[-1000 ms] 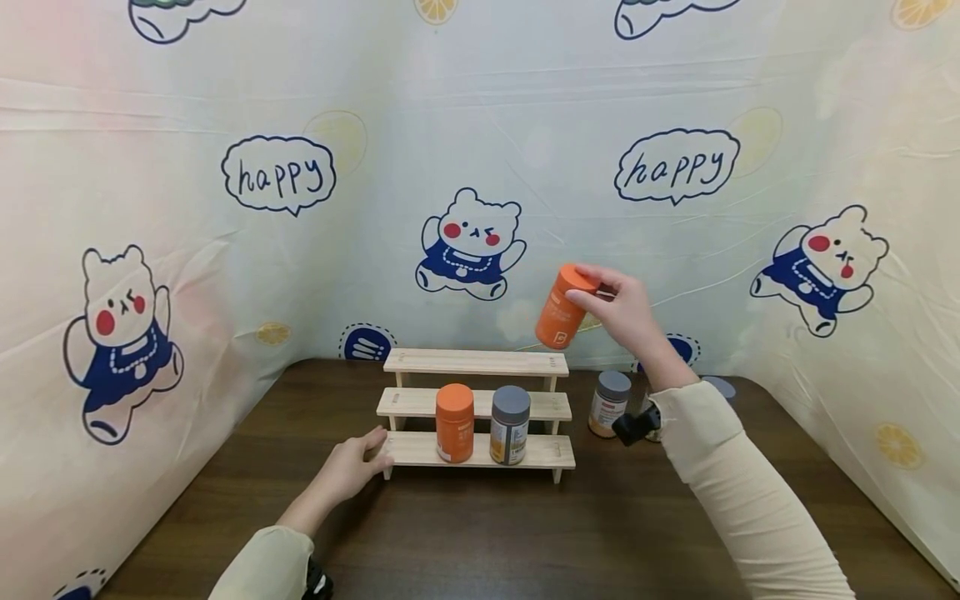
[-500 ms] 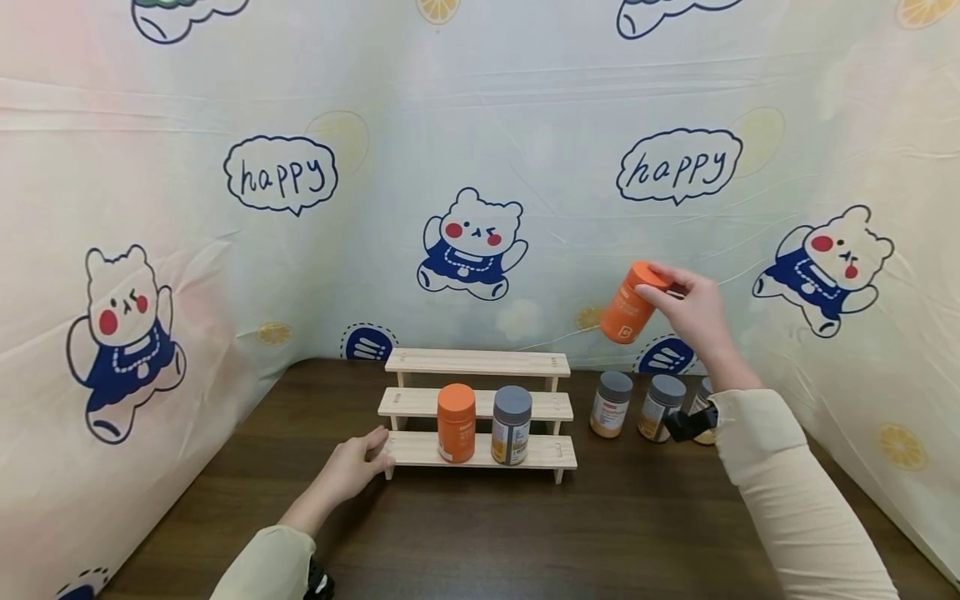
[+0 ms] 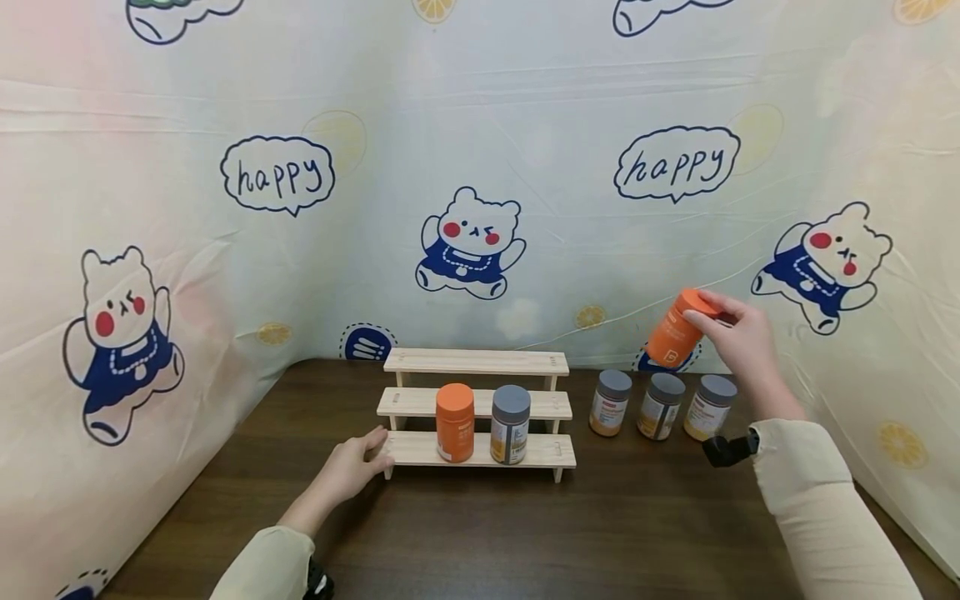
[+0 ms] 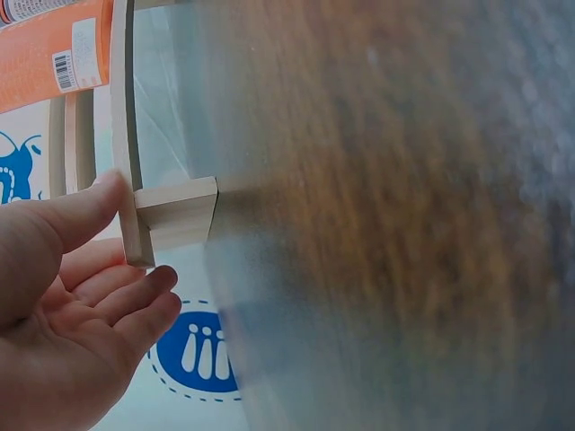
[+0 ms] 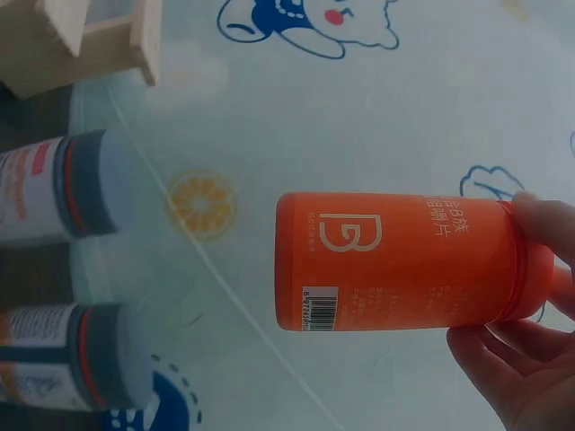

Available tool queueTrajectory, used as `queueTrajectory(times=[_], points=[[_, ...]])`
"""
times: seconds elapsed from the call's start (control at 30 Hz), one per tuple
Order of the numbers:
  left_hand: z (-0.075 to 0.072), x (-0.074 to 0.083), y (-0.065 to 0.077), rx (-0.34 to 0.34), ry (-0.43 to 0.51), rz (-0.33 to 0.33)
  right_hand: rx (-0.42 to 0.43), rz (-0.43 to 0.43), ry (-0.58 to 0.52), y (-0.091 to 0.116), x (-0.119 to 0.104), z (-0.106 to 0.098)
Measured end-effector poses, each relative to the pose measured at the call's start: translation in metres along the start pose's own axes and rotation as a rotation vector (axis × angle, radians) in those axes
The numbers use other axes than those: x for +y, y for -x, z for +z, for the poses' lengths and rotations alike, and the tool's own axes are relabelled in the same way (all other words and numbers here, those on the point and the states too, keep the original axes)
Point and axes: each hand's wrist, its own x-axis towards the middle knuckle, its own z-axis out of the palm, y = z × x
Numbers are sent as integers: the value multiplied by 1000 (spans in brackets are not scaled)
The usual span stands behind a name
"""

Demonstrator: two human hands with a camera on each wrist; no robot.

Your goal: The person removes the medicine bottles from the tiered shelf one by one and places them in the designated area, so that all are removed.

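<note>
My right hand (image 3: 742, 337) holds an orange supplement bottle (image 3: 675, 332) by its cap. The bottle is tilted in the air above and behind several grey-capped jars at the right. In the right wrist view, thumb and fingers pinch the cap of the orange bottle (image 5: 395, 262). My left hand (image 3: 348, 467) grips the left end of the lowest step of a three-tier wooden display stand (image 3: 476, 362). The left wrist view shows the thumb on the step's edge (image 4: 126, 108), with fingers curled on the other side. Another orange bottle (image 3: 455, 423) and a grey-capped jar (image 3: 510, 425) stand on that lowest step.
To the right of the stand, three grey-capped jars, a left one (image 3: 611, 404), a middle one (image 3: 661, 407) and a right one (image 3: 709, 408), stand in a row on the dark wooden table (image 3: 480, 542). A printed cloth (image 3: 570, 100) hangs behind and at both sides.
My right hand has carried the orange bottle from above the stand's right end to the right, then lowered it somewhat, uncovering the grey-capped jars. My left hand stays on the stand.
</note>
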Motion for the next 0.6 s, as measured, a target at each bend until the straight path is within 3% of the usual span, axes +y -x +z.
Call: queueTrajectory(times=[0.6], points=[[0, 0, -1, -7, 1, -19, 17, -6, 115, 51, 59, -25]])
